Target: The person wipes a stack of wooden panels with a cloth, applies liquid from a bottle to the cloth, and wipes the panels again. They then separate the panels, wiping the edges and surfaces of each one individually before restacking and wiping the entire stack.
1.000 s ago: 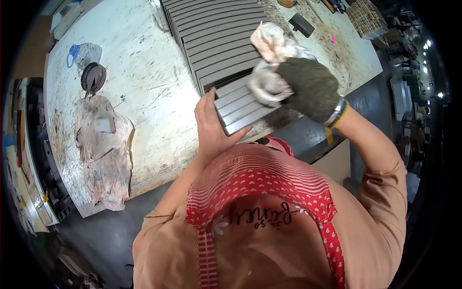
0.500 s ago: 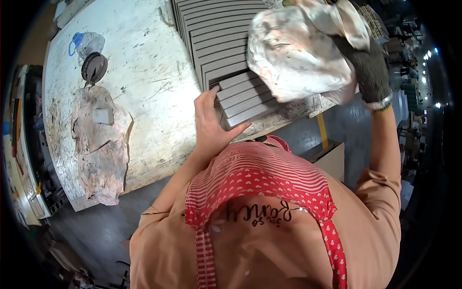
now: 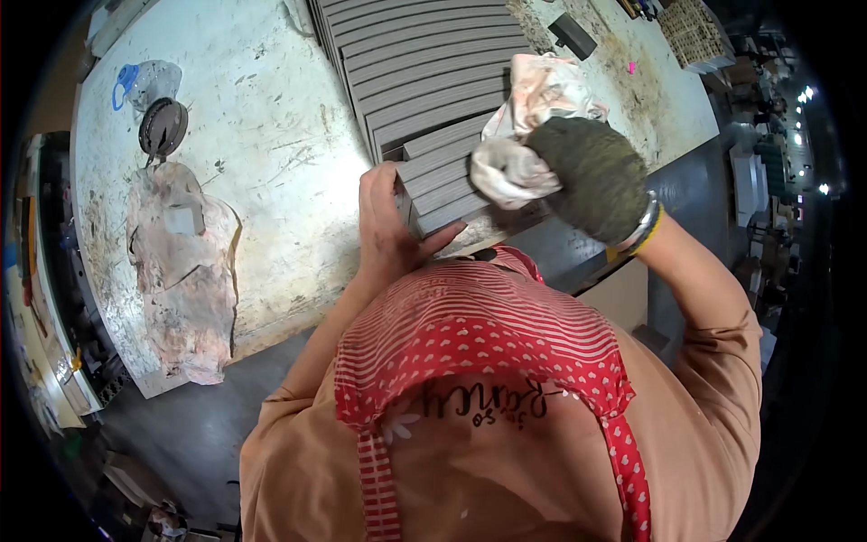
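Several long grey strips (image 3: 447, 185) lie side by side at the near end of a larger grey stack. My bare left hand (image 3: 386, 221) is closed around their left end, fingers at the far-left corner and thumb along the near side. My right hand (image 3: 591, 176), in a dark, soiled work glove, grips a bunched white cloth (image 3: 513, 176) with grey and pinkish smudges. The cloth touches the right part of the strips, and a loose fold spreads over the stack's right edge. The glove hides how my right fingers lie.
The large grey stack (image 3: 424, 63) stretches away from me on a scuffed white table (image 3: 280, 181). To the left lie a stained rag (image 3: 185, 298) with a small pale block, a round dark container (image 3: 163, 126) and a clear bottle (image 3: 155, 83) with a blue handle. A dark rectangular piece (image 3: 573, 36) lies far right.
My right hand has come down and left with the cloth, which was spread wide and is now bunched against the strips. My left hand keeps its hold.
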The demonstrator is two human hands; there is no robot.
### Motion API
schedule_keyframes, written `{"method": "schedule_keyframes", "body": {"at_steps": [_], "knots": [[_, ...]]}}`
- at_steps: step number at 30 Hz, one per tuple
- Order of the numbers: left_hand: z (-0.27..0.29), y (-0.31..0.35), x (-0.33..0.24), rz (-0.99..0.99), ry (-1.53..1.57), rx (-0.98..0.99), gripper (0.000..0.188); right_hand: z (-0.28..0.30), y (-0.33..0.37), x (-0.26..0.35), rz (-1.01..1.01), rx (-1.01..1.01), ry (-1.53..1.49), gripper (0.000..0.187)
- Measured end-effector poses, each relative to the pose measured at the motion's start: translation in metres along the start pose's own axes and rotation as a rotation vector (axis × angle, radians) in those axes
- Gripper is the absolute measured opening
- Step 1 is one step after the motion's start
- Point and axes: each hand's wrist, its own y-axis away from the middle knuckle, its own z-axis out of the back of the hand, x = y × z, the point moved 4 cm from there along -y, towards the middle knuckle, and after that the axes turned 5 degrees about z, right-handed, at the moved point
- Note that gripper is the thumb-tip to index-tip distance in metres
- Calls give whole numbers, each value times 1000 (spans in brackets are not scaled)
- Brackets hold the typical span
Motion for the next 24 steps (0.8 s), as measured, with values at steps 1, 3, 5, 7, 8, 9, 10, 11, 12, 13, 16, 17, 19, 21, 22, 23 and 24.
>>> {"method": "schedule_keyframes", "body": {"at_steps": [1, 3, 5, 7, 8, 9, 10, 11, 12, 13, 16, 17, 19, 21, 22, 23, 24], "knots": [[-1, -3, 0, -24, -6, 5, 90, 1, -4, 7, 27, -29, 79, 34], [-3, -17, 15, -2, 489, 268, 81, -21, -12, 31, 252, -361, -26, 14], [-77, 37, 86, 559, 1290, 406, 73, -19, -38, 62, 357, -226, -120, 14], [-55, 12, 56, 364, 856, 285, 78, -22, -38, 46, 177, 6, -52, 17], [-27, 1, 28, 177, 422, 132, 83, -20, -27, 30, 135, -33, -44, 28], [-9, -5, 6, -12, -14, -23, 89, -15, -11, 12, 96, -71, -35, 39], [-8, -5, 0, -10, -11, 2, 93, -6, -1, 4, 37, -7, 4, 46], [-7, -4, 0, -4, -19, -2, 93, -4, 4, 1, -37, 19, -28, 48], [-8, -4, 2, 18, -77, 15, 98, -10, 2, 4, 57, -36, 13, 49], [-9, -6, 0, 26, -127, 42, 103, -15, -1, 9, 133, -98, 61, 49], [-18, -5, 9, 104, 67, 158, 85, -31, -30, 54, 426, -111, -12, 38], [-29, -1, 25, -1, 249, 157, 78, -43, -34, 60, 539, -256, -70, 37], [-36, 8, 52, -198, 591, 147, 64, -23, -51, 71, 346, 228, -189, 34], [-9, -1, -3, -226, -47, 146, 65, -7, -25, 33, 555, -432, -25, 30], [-3, -7, -13, -63, -56, 86, 72, 4, -13, 15, 574, -433, -36, 30], [1, -5, -13, 109, -69, 18, 79, 19, -5, -12, 444, -388, -50, 31], [0, -3, -9, 91, -88, 53, 89, 36, 5, -40, 300, -339, -53, 32]]}}
